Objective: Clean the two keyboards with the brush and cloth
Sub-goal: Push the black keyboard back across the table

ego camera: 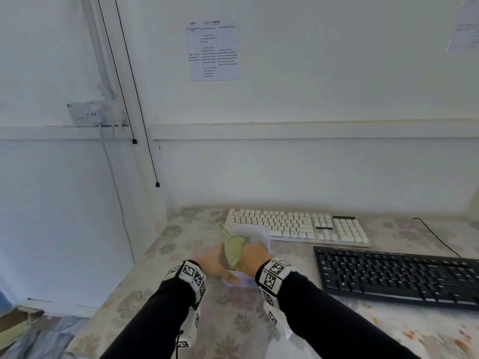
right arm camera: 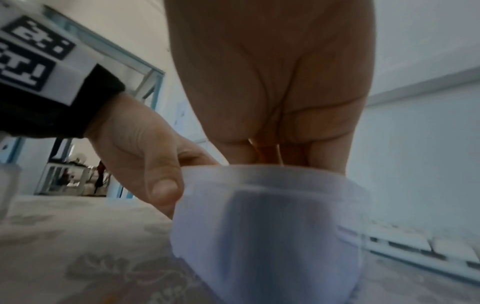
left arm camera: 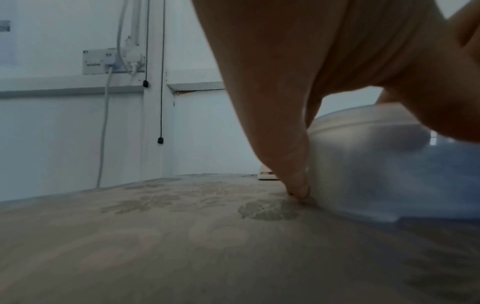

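A translucent white container (ego camera: 259, 230) stands on the table left of the two keyboards. A pale green brush (ego camera: 233, 248) sticks up out of it between my hands. My left hand (ego camera: 216, 265) holds the container's near left side, its thumb (right arm camera: 158, 185) on the rim and a finger (left arm camera: 296, 185) running down the wall (left arm camera: 363, 164) to the tabletop. My right hand (ego camera: 252, 256) reaches over the rim (right arm camera: 259, 170) beside the brush; its fingertips are hidden inside. The white keyboard (ego camera: 298, 225) lies at the back, the black keyboard (ego camera: 396, 275) nearer on the right. No cloth is clearly visible.
The table (ego camera: 233, 320) has a floral covering and meets the wall at the back and left. A black cable (ego camera: 438, 237) trails behind the black keyboard. Two thin cords (ego camera: 145, 125) and a wall socket (ego camera: 90, 114) hang on the left wall.
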